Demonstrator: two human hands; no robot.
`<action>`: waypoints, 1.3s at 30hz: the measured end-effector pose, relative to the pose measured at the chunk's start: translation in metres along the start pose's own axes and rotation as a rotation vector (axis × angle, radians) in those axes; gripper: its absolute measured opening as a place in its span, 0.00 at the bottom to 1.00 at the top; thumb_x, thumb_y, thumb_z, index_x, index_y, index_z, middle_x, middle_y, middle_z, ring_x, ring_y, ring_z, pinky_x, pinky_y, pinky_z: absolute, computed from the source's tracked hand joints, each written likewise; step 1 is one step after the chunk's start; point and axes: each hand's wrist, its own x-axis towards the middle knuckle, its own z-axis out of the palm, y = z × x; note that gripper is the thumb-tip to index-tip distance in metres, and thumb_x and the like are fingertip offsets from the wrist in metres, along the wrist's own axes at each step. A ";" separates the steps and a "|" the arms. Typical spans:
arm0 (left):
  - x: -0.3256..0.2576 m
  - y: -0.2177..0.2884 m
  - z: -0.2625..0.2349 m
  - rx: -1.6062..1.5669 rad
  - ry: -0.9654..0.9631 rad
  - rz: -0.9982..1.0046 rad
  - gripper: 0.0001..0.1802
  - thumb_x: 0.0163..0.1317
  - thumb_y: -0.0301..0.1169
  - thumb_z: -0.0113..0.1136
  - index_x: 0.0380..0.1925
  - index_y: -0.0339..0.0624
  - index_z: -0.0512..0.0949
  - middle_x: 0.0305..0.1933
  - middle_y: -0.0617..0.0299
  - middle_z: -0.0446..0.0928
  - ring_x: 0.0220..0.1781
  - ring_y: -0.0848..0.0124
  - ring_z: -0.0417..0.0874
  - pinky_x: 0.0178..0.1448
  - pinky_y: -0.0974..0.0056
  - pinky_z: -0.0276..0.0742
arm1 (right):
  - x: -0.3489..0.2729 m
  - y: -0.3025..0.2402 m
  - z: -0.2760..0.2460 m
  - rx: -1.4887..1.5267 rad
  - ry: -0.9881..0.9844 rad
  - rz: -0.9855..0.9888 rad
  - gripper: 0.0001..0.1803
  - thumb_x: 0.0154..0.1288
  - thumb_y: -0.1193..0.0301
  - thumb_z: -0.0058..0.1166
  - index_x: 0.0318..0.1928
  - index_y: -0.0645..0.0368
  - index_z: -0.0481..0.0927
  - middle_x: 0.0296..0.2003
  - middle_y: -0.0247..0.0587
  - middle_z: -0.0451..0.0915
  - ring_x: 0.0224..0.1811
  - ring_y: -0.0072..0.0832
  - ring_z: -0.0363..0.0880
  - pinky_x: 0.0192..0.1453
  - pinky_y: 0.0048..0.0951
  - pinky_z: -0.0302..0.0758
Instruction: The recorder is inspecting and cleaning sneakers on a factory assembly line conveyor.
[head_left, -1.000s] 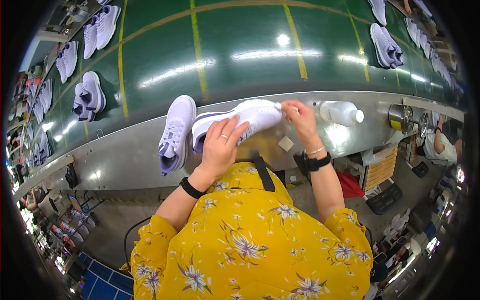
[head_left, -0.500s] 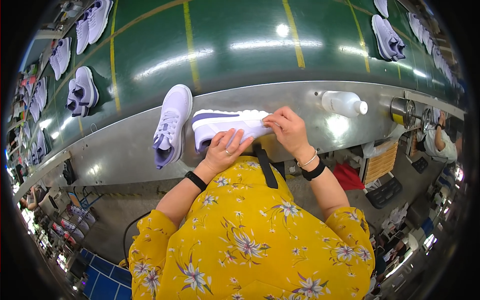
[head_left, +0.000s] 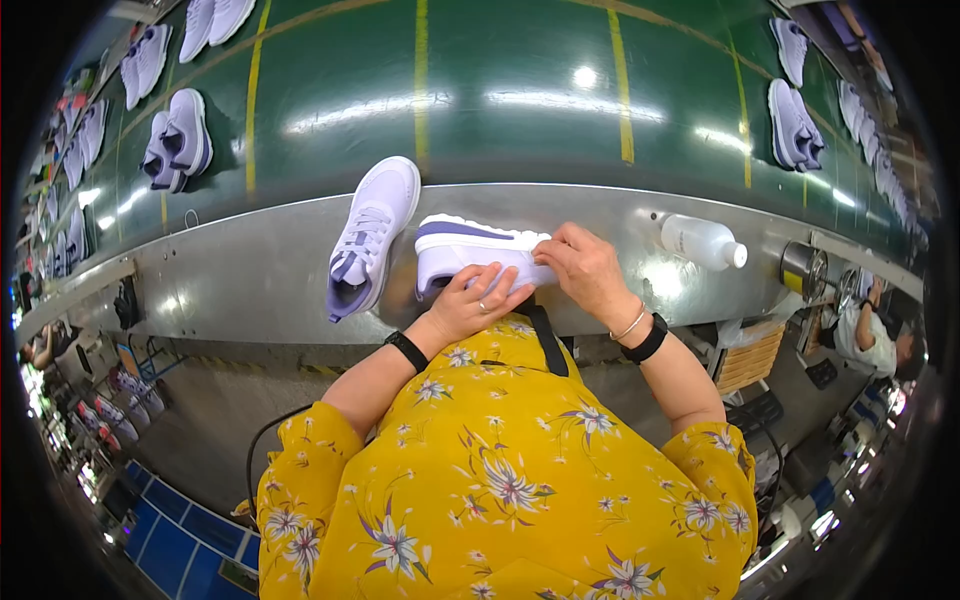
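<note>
A lavender sneaker (head_left: 465,255) lies on its side on the metal bench, its white and purple sole turned away from me. My left hand (head_left: 480,303) holds it from the near side, fingers laid over the upper. At the toe end, my right hand (head_left: 583,268) has thumb and fingers pinched together against the sole's edge; whatever is between the fingertips is too small to make out. Left of this shoe stands a matching laced sneaker (head_left: 372,235), upright, with its toe pointing away.
A white plastic bottle (head_left: 703,242) lies on the bench to the right, near a metal canister (head_left: 803,270). Beyond the metal bench (head_left: 250,260) runs a green belt (head_left: 520,60) with yellow lines, carrying pairs of sneakers (head_left: 178,140) at left and right. Another person (head_left: 872,335) is at far right.
My view has turned slightly, so the bench and shoes appear shifted. Both hands stay on the same sneaker, the right one still pinching at its toe.
</note>
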 end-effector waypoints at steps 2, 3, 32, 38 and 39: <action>0.001 0.000 0.001 -0.004 0.017 -0.015 0.23 0.63 0.32 0.61 0.59 0.61 0.81 0.65 0.66 0.72 0.65 0.65 0.74 0.63 0.59 0.72 | 0.009 0.000 0.010 0.024 -0.036 -0.004 0.02 0.57 0.74 0.62 0.33 0.54 0.84 0.31 0.38 0.76 0.34 0.36 0.81 0.37 0.35 0.79; 0.001 0.001 0.002 -0.014 0.032 -0.019 0.23 0.63 0.32 0.61 0.59 0.61 0.82 0.63 0.66 0.73 0.64 0.65 0.74 0.63 0.59 0.72 | 0.017 -0.001 0.022 0.027 -0.042 -0.012 0.02 0.57 0.74 0.62 0.33 0.54 0.84 0.31 0.38 0.76 0.34 0.36 0.81 0.37 0.35 0.79; 0.006 0.000 0.004 -0.003 0.107 -0.025 0.21 0.60 0.35 0.63 0.55 0.59 0.84 0.55 0.66 0.74 0.62 0.66 0.76 0.63 0.58 0.72 | 0.050 -0.006 0.038 0.081 -0.245 -0.151 0.03 0.62 0.71 0.62 0.36 0.54 0.87 0.33 0.42 0.80 0.33 0.45 0.82 0.39 0.40 0.79; 0.019 -0.005 -0.010 -0.006 0.012 -0.014 0.22 0.65 0.32 0.56 0.59 0.59 0.81 0.60 0.60 0.75 0.63 0.62 0.75 0.65 0.55 0.71 | 0.029 0.005 -0.013 -0.082 -0.281 0.030 0.03 0.61 0.71 0.62 0.33 0.54 0.87 0.32 0.40 0.79 0.35 0.44 0.82 0.40 0.39 0.80; 0.024 -0.007 -0.012 -0.089 -0.028 -0.073 0.22 0.64 0.31 0.57 0.60 0.57 0.80 0.60 0.58 0.76 0.63 0.61 0.75 0.65 0.54 0.71 | 0.026 0.006 -0.018 -0.046 -0.231 0.084 0.02 0.61 0.73 0.63 0.33 0.55 0.87 0.32 0.41 0.80 0.35 0.43 0.82 0.40 0.38 0.80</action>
